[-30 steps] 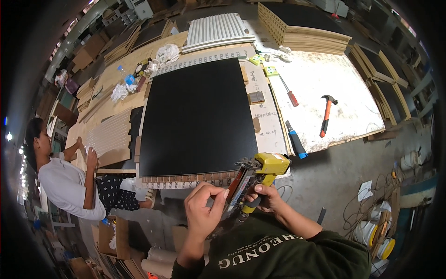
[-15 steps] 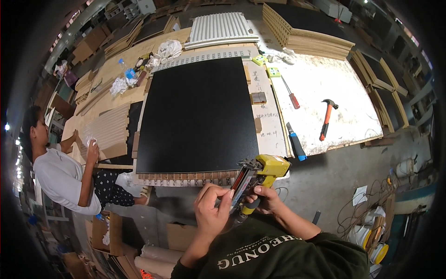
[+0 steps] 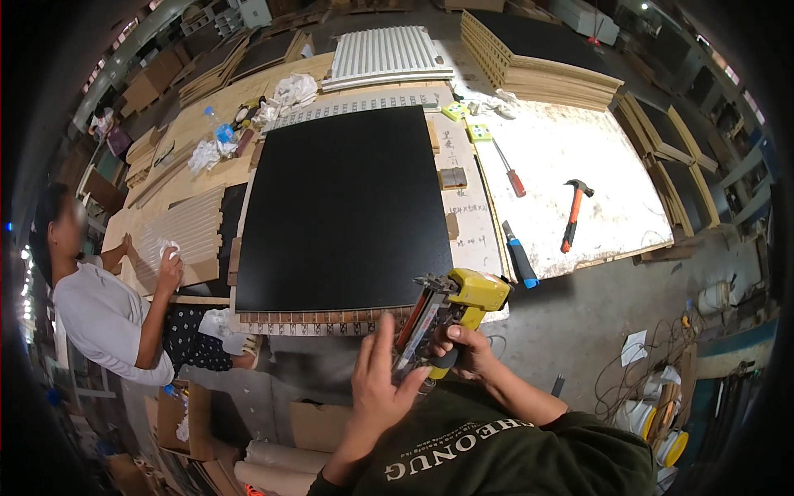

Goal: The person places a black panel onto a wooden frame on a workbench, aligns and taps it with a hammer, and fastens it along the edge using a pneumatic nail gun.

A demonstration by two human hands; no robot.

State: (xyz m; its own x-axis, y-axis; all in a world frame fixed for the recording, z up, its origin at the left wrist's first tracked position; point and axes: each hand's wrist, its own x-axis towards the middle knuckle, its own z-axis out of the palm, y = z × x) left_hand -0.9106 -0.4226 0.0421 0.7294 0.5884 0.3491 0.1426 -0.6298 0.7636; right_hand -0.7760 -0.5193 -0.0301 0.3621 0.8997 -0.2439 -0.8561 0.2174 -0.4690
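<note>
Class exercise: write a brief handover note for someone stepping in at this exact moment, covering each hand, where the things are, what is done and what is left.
Right hand: gripping the yellow nail gun by its handle.
Left hand: open, fingers spread against the gun's magazine.
Black panel: flat on the workbench, slatted strip along its near edge.
Hammer and screwdriver: lie to the right.
Done: panel laid out.
Left: gun seems under adjustment, not yet on the panel.

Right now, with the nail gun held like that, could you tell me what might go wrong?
The left hand rests its fingers against the magazine of the yellow nail gun that the right hand grips; a finger near the nose could be hurt if it fires. The tool is up off the black panel, so a stray nail may fly. A co-worker stands close at the bench's left side.
</note>
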